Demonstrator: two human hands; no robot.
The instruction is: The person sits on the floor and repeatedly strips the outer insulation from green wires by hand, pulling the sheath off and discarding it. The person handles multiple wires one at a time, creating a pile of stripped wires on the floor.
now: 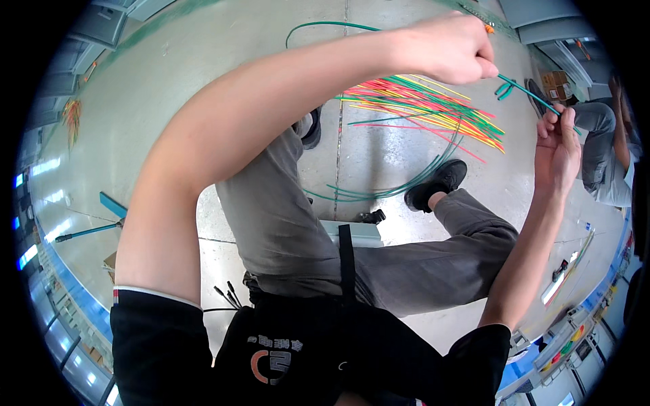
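My left hand (453, 49) is closed on a green wire (525, 90) at the upper right, its arm stretched across the view. The wire runs taut from there to my right hand (558, 145), whose fingertips pinch it close to its end. A green length (325, 24) also curves out on the far side of my left forearm. Below my left hand, a loose bundle of red, yellow and green wires (426, 108) lies on the floor, partly hidden by the forearm. Nearer to my legs, several green wires (406, 186) lie in a wide curve.
A small green-handled tool (504, 89) lies on the floor between my hands. At the right another person in grey trousers (599, 149) sits near a cardboard box (556, 86). My shoe (440, 184) rests beside the curved wires. More coloured wires (72, 122) lie far left.
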